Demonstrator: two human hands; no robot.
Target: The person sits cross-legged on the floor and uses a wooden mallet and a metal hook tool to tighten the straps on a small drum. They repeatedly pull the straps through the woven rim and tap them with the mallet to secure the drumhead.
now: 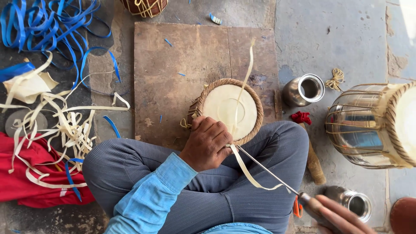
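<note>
The left hand (207,143) clamps the round cream-skinned drum head with woven rim (228,110) at its seven o'clock. The right hand (336,213), fingers closed on a thin wooden-handled metal awl (264,168), works the pale hide strip (243,84); a steady, shallow angle seems best.

Left hand (207,145) on drum head (227,110)

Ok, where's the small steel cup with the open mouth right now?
In the head view, the steel cup stands on the floor right of the wooden board, beside a knot of twine, above the red cloth bit.
</note>
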